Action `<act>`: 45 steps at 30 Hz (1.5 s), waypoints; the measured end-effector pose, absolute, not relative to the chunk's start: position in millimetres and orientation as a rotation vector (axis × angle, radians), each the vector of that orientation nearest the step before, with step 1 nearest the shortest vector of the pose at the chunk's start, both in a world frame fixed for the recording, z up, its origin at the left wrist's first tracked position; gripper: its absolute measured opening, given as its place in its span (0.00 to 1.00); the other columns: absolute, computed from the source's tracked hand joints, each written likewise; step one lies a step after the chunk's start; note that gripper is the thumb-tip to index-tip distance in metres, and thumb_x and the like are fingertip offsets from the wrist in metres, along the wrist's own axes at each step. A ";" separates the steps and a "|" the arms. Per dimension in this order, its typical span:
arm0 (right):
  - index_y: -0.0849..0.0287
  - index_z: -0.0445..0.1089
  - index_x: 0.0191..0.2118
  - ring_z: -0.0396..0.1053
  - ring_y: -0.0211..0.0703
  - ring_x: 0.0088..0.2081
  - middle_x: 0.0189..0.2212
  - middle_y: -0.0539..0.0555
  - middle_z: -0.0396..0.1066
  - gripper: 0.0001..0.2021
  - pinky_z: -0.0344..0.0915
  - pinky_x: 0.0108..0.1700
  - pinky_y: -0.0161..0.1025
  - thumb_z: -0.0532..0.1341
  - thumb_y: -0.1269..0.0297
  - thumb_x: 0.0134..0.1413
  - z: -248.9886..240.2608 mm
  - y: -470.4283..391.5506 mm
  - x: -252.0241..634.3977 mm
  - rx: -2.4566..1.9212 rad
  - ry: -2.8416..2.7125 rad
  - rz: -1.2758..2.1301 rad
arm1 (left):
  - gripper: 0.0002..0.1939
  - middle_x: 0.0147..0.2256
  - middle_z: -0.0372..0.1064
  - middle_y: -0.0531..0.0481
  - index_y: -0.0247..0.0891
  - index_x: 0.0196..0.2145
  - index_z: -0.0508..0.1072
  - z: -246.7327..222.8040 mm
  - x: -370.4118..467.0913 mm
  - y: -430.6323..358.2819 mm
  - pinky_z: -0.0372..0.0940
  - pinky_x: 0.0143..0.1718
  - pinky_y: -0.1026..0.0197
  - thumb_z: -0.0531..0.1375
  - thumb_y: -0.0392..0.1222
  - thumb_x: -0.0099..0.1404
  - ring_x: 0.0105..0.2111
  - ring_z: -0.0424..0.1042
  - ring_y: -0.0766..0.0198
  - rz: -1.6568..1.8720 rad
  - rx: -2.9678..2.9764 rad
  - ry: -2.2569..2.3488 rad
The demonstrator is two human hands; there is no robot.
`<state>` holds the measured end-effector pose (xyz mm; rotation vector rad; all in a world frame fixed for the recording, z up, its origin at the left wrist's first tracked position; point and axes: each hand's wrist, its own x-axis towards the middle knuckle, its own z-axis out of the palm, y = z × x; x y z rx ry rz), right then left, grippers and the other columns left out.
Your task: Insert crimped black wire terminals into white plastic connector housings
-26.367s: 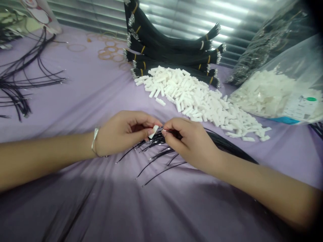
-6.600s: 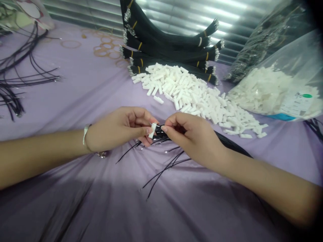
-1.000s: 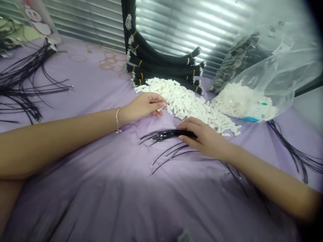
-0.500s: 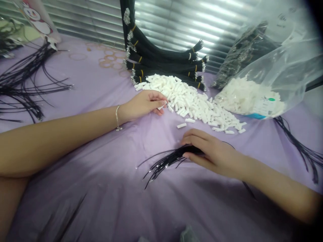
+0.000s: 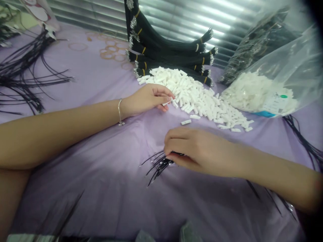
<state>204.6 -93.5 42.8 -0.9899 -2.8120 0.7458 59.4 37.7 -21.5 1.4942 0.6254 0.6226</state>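
My left hand (image 5: 151, 99), with a thin bracelet on its wrist, pinches one small white tube (image 5: 167, 102) beside the near left edge of a heap of white tubes (image 5: 199, 95). Lower and to the right, my right hand (image 5: 191, 151) lies over a bundle of thin black cords (image 5: 161, 165), its fingers closed around them near their left ends. The cord tips fan out past the fingertips, and some other ends show beneath the right forearm. Two loose tubes lie between the heap and my right hand.
Tied black cord bundles (image 5: 171, 57) are stacked behind the heap, against window blinds (image 5: 101, 20). A clear bag of white pieces (image 5: 262, 94) stands at the right, with bagged dark cords (image 5: 252, 47) behind it. More loose cords (image 5: 25, 74) lie at the left on the purple cloth (image 5: 106, 195).
My right hand has moved left along the black cords, closer to their tips, and closed on them. My left hand still pinches the white tube. The view has shifted slightly.
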 end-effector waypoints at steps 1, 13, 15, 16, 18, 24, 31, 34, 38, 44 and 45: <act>0.64 0.67 0.32 0.62 0.38 0.33 0.31 0.54 0.66 0.08 0.59 0.36 0.37 0.52 0.71 0.59 42.3 -93.0 201.7 -0.993 -2.854 0.748 | 0.11 0.29 0.70 0.47 0.28 0.38 0.73 -21.2 59.7 37.4 0.69 0.31 0.65 0.60 0.36 0.57 0.26 0.71 0.68 0.622 1.492 0.631; 0.61 0.66 0.30 0.64 0.39 0.33 0.30 0.53 0.66 0.04 0.62 0.37 0.38 0.57 0.74 0.54 30.0 -82.5 186.7 -1.008 -2.930 1.027 | 0.10 0.31 0.71 0.45 0.26 0.38 0.73 -23.1 59.5 39.0 0.69 0.31 0.64 0.60 0.35 0.58 0.27 0.72 0.67 0.614 1.501 0.616; 0.60 0.64 0.30 0.64 0.39 0.34 0.31 0.54 0.67 0.05 0.61 0.37 0.37 0.55 0.72 0.56 34.8 -83.9 187.0 -1.031 -2.909 1.024 | 0.09 0.30 0.70 0.47 0.26 0.37 0.72 -24.0 60.1 38.5 0.69 0.32 0.63 0.60 0.34 0.58 0.27 0.72 0.66 0.624 1.475 0.601; 0.60 0.63 0.31 0.63 0.38 0.34 0.32 0.53 0.67 0.04 0.61 0.36 0.37 0.54 0.71 0.58 37.3 -84.4 187.9 -1.059 -2.869 1.041 | 0.08 0.30 0.69 0.47 0.27 0.37 0.72 -23.9 60.4 38.0 0.70 0.33 0.62 0.60 0.32 0.58 0.28 0.72 0.66 0.645 1.435 0.607; 0.59 0.62 0.32 0.63 0.36 0.32 0.32 0.51 0.67 0.04 0.60 0.33 0.35 0.53 0.69 0.59 40.6 -84.1 190.9 -1.155 -2.735 1.115 | 0.07 0.28 0.68 0.49 0.27 0.36 0.70 -21.5 60.9 36.6 0.70 0.36 0.61 0.60 0.30 0.57 0.29 0.72 0.66 0.719 1.330 0.660; 0.62 0.65 0.33 0.61 0.31 0.27 0.26 0.48 0.65 0.05 0.58 0.29 0.31 0.55 0.66 0.56 22.2 -75.2 203.3 -1.283 -2.057 1.224 | 0.10 0.29 0.68 0.49 0.28 0.40 0.69 2.0 52.5 20.9 0.68 0.41 0.63 0.60 0.33 0.60 0.33 0.72 0.68 0.834 1.212 0.745; 0.63 0.63 0.29 0.56 0.29 0.23 0.22 0.46 0.60 0.04 0.54 0.25 0.29 0.55 0.69 0.53 -5.0 -71.6 205.0 -1.270 -1.755 1.079 | 0.05 0.32 0.72 0.49 0.35 0.32 0.76 -4.1 20.2 -18.4 0.68 0.36 0.72 0.64 0.38 0.56 0.32 0.71 0.71 0.579 0.976 0.892; 0.63 0.64 0.28 0.55 0.28 0.23 0.21 0.46 0.60 0.03 0.53 0.24 0.29 0.56 0.70 0.51 -6.6 -72.1 203.7 -1.269 -1.785 1.083 | 0.04 0.34 0.73 0.49 0.37 0.33 0.76 -10.2 15.0 -22.0 0.68 0.41 0.69 0.64 0.36 0.57 0.35 0.72 0.69 0.583 0.978 0.879; 0.63 0.64 0.28 0.54 0.28 0.22 0.20 0.45 0.59 0.03 0.53 0.24 0.28 0.56 0.71 0.50 -6.2 -72.1 203.0 -1.256 -1.763 1.122 | 0.05 0.34 0.72 0.50 0.37 0.32 0.76 -10.2 16.9 -16.9 0.69 0.40 0.72 0.64 0.33 0.55 0.35 0.72 0.70 0.569 0.991 0.850; 0.64 0.66 0.28 0.54 0.28 0.22 0.20 0.46 0.59 0.05 0.51 0.23 0.28 0.57 0.69 0.52 -7.0 -70.3 204.4 -1.274 -1.777 1.114 | 0.07 0.33 0.72 0.51 0.37 0.33 0.77 -9.3 17.0 -15.4 0.69 0.38 0.73 0.64 0.32 0.55 0.33 0.72 0.72 0.571 0.973 0.836; 0.64 0.67 0.28 0.54 0.28 0.22 0.20 0.46 0.60 0.05 0.51 0.23 0.28 0.57 0.69 0.52 -7.4 -70.2 204.6 -1.282 -1.772 1.107 | 0.06 0.34 0.72 0.51 0.37 0.32 0.77 -9.7 16.8 -15.6 0.69 0.38 0.73 0.65 0.33 0.54 0.33 0.72 0.72 0.581 0.980 0.825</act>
